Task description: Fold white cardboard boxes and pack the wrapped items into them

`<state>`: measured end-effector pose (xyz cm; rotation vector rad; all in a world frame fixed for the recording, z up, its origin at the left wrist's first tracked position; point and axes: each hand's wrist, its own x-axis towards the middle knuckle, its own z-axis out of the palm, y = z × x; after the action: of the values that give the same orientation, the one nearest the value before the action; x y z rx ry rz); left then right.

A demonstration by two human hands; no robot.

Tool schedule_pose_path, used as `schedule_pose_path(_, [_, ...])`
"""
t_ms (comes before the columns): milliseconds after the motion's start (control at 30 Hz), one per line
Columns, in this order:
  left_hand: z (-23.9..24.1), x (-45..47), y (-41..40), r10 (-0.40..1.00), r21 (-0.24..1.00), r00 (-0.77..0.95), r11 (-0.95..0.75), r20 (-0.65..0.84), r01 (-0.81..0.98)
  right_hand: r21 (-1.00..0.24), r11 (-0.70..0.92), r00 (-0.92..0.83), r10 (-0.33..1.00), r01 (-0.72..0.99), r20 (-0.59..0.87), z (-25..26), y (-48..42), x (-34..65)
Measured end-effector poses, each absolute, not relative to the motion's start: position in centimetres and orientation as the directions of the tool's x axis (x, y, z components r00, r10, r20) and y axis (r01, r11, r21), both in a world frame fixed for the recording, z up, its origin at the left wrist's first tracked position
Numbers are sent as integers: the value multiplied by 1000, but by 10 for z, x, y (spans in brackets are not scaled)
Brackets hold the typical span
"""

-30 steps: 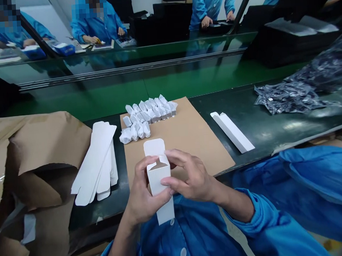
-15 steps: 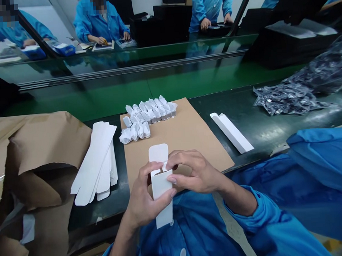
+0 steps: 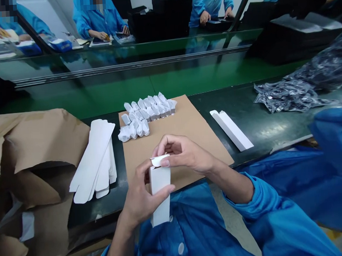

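A narrow white carton [image 3: 160,186] stands upright in front of my chest. My left hand [image 3: 143,195] is wrapped around its sides, thumb across the front face. At its top, my right hand [image 3: 187,154] pinches the end flap, which is bent forward over the opening. Beyond my hands lies a brown cardboard sheet [image 3: 201,141], with several small white paper-wrapped pieces [image 3: 147,112] in rows on its far left part. Flat white carton blanks [image 3: 96,159] are stacked to the left. Another long white carton [image 3: 231,130] lies to the right.
A torn brown cardboard box [image 3: 44,139] is at the left. Clear plastic bags [image 3: 290,91] lie at the right, near a blue sleeve of a person beside me. A green conveyor [image 3: 128,86] runs across behind the bench, with co-workers in blue on its far side.
The carton's top flap, which stood up, is now folded forward over the opening. My right hand has moved up from the side flap onto this top flap. My left hand keeps its hold.
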<state>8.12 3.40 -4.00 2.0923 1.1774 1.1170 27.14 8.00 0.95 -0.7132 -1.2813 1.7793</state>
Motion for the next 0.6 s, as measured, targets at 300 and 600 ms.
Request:
schedule_pose_path(300, [-45,85,34,879,781,208,-477,429,404,-956,-55,-425,902,-289,76,6,75,272])
schedule_pose_path(600, [-40,77,30,854,726,268,-520,446,450,-976,177,-338,917,-128,210,18,56,273])
